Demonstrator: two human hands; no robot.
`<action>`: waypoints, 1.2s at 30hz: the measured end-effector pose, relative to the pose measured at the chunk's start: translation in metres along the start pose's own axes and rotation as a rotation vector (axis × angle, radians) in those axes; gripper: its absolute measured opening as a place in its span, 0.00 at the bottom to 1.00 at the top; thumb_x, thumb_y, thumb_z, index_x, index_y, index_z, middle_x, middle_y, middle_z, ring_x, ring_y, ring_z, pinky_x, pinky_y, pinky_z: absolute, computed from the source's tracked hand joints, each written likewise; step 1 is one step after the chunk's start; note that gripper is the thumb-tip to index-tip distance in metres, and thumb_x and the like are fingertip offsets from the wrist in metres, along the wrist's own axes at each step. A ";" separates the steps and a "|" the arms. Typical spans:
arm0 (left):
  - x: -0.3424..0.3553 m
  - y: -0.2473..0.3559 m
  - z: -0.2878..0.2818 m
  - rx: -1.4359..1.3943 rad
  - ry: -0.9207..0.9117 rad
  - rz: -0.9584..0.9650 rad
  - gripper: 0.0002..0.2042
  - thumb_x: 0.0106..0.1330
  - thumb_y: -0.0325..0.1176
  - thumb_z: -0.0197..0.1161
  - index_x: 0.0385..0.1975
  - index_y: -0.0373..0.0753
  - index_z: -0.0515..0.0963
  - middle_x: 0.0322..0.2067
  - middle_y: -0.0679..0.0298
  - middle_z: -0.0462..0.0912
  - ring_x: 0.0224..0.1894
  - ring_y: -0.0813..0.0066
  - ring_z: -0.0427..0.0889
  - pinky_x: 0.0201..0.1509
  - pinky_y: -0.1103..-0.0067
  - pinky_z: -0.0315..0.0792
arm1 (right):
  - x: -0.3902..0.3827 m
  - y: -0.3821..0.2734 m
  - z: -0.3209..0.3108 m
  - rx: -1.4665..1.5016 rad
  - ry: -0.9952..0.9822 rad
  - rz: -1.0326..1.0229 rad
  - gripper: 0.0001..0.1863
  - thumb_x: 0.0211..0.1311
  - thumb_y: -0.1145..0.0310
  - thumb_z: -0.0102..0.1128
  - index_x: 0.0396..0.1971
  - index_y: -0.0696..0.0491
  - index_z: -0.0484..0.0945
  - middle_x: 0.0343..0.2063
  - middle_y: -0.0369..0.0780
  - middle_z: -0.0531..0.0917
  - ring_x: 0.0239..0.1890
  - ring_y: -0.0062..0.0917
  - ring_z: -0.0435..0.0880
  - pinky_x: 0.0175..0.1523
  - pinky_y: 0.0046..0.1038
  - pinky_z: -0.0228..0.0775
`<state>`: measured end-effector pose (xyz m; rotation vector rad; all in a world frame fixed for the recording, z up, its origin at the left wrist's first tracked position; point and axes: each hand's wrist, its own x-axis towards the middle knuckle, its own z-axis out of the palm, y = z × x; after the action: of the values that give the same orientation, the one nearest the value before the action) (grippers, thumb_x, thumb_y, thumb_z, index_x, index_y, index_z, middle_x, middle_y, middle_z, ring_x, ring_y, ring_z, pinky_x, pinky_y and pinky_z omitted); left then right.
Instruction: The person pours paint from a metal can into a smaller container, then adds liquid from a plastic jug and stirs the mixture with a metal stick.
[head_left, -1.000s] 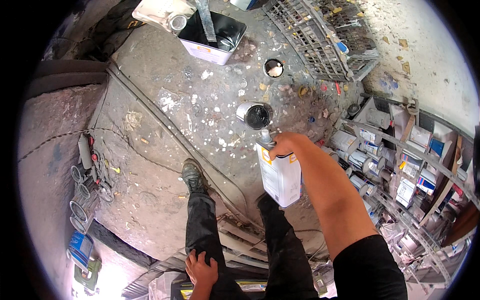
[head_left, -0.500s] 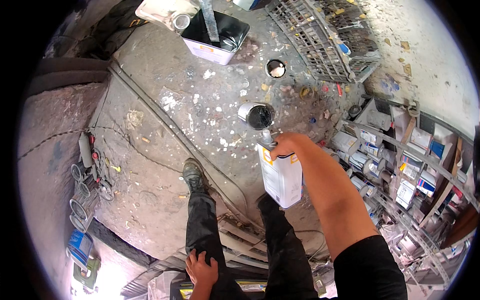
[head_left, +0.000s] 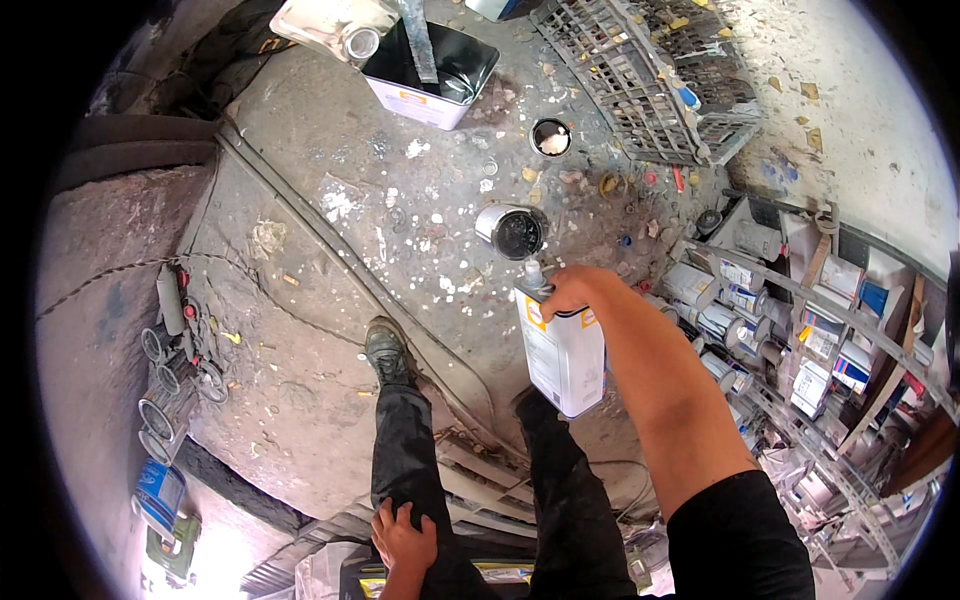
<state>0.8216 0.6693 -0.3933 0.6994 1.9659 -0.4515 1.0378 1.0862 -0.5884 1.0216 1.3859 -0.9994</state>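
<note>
My right hand [head_left: 570,290] grips the top of a tall white rectangular tin [head_left: 555,360], which has orange labels and a spout angled at the mouth of a small silver can [head_left: 495,228] on the floor. The can has a dark inside, with a speckled, wet-looking surface; whether a stream runs from the spout is hard to tell. Resting on my left thigh is my left hand [head_left: 405,540], its fingers spread and holding nothing. A little beyond the silver can sits another small open can [head_left: 551,137] with pale contents.
An open rectangular container [head_left: 415,100] with a stick in it stands above. Plastic crates [head_left: 650,90] lean upper right. A metal rack [head_left: 820,320] of many cans lines the right. Pipes [head_left: 300,220] cross the grimy floor [head_left: 280,360]. Spray guns and cups [head_left: 170,390] are at left.
The view has shifted very slightly since a second ago. My hands and the tin hold nearly the same pose; the surface inside the silver can looks a little more speckled.
</note>
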 end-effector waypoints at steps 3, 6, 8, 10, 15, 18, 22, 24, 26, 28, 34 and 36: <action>0.001 0.000 0.001 -0.003 -0.007 -0.004 0.19 0.56 0.41 0.61 0.47 0.42 0.79 0.60 0.53 0.67 0.62 0.49 0.63 0.64 0.58 0.60 | 0.004 0.003 0.002 0.016 0.001 0.007 0.33 0.37 0.51 0.69 0.41 0.62 0.82 0.39 0.48 0.85 0.36 0.37 0.86 0.40 0.36 0.79; 0.000 0.000 0.000 -0.008 -0.008 -0.009 0.19 0.57 0.41 0.61 0.48 0.42 0.79 0.60 0.53 0.67 0.63 0.49 0.63 0.64 0.58 0.60 | 0.003 0.002 0.001 0.018 0.007 -0.008 0.32 0.38 0.51 0.69 0.40 0.63 0.82 0.39 0.49 0.85 0.34 0.37 0.87 0.39 0.36 0.79; 0.000 -0.001 0.001 -0.006 -0.001 -0.002 0.19 0.57 0.41 0.61 0.48 0.42 0.79 0.60 0.53 0.67 0.62 0.49 0.63 0.64 0.58 0.60 | 0.003 0.001 0.001 0.023 0.004 -0.013 0.32 0.38 0.51 0.69 0.40 0.63 0.82 0.38 0.49 0.85 0.33 0.37 0.87 0.38 0.36 0.79; 0.001 -0.001 0.001 -0.002 0.000 0.001 0.19 0.57 0.42 0.61 0.48 0.42 0.78 0.60 0.53 0.67 0.62 0.49 0.63 0.64 0.57 0.60 | 0.005 0.001 0.001 0.025 0.002 -0.009 0.32 0.38 0.52 0.68 0.39 0.64 0.82 0.38 0.49 0.85 0.33 0.37 0.87 0.38 0.36 0.79; 0.000 -0.001 0.001 0.000 -0.005 -0.002 0.20 0.57 0.42 0.61 0.48 0.42 0.78 0.60 0.54 0.67 0.62 0.49 0.63 0.63 0.57 0.60 | 0.009 0.005 0.003 0.021 -0.005 -0.011 0.32 0.39 0.52 0.68 0.38 0.65 0.82 0.37 0.49 0.85 0.32 0.37 0.87 0.37 0.36 0.80; 0.002 -0.002 0.002 0.008 -0.004 0.000 0.20 0.56 0.42 0.61 0.48 0.42 0.78 0.60 0.54 0.67 0.62 0.50 0.63 0.63 0.57 0.60 | 0.011 0.006 0.003 0.016 0.001 -0.009 0.32 0.39 0.52 0.68 0.38 0.65 0.82 0.38 0.50 0.85 0.32 0.37 0.87 0.37 0.36 0.80; 0.001 -0.002 0.002 0.010 -0.004 -0.012 0.20 0.56 0.42 0.61 0.48 0.42 0.79 0.60 0.54 0.67 0.62 0.50 0.63 0.64 0.57 0.60 | 0.009 0.002 0.001 0.012 -0.014 -0.012 0.32 0.39 0.52 0.68 0.39 0.65 0.82 0.38 0.49 0.85 0.31 0.37 0.87 0.37 0.36 0.80; 0.001 -0.001 0.002 0.005 -0.008 -0.018 0.20 0.56 0.42 0.61 0.47 0.42 0.79 0.60 0.54 0.66 0.62 0.50 0.63 0.64 0.57 0.60 | 0.007 0.001 0.000 -0.006 0.007 -0.025 0.32 0.39 0.52 0.68 0.40 0.64 0.81 0.39 0.49 0.85 0.32 0.37 0.87 0.37 0.36 0.80; 0.002 -0.001 0.000 0.001 -0.014 -0.020 0.20 0.56 0.42 0.61 0.47 0.41 0.79 0.61 0.54 0.66 0.62 0.50 0.63 0.64 0.57 0.60 | 0.008 0.003 0.001 -0.005 0.006 -0.027 0.32 0.40 0.52 0.68 0.40 0.64 0.81 0.39 0.49 0.84 0.32 0.37 0.87 0.37 0.36 0.80; 0.002 0.000 -0.001 -0.001 -0.017 -0.022 0.20 0.57 0.42 0.60 0.47 0.41 0.79 0.61 0.54 0.66 0.62 0.50 0.63 0.64 0.57 0.60 | 0.010 0.005 0.002 0.012 -0.020 -0.021 0.32 0.40 0.52 0.68 0.40 0.64 0.81 0.39 0.49 0.84 0.32 0.37 0.87 0.38 0.36 0.80; 0.002 -0.001 -0.001 0.008 -0.028 -0.030 0.20 0.57 0.43 0.60 0.48 0.41 0.79 0.61 0.54 0.66 0.62 0.50 0.63 0.64 0.58 0.60 | 0.009 0.003 0.000 0.054 -0.040 -0.006 0.31 0.40 0.52 0.68 0.40 0.64 0.81 0.38 0.50 0.84 0.31 0.37 0.87 0.37 0.36 0.80; 0.001 -0.002 -0.001 0.012 -0.030 -0.027 0.20 0.57 0.43 0.60 0.48 0.41 0.78 0.61 0.54 0.66 0.62 0.50 0.63 0.64 0.58 0.60 | 0.009 0.003 0.001 0.033 -0.019 0.002 0.31 0.40 0.52 0.68 0.39 0.64 0.81 0.37 0.49 0.85 0.30 0.36 0.87 0.36 0.36 0.80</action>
<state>0.8190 0.6686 -0.3940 0.6709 1.9476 -0.4874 1.0405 1.0867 -0.5972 1.0356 1.3564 -1.0313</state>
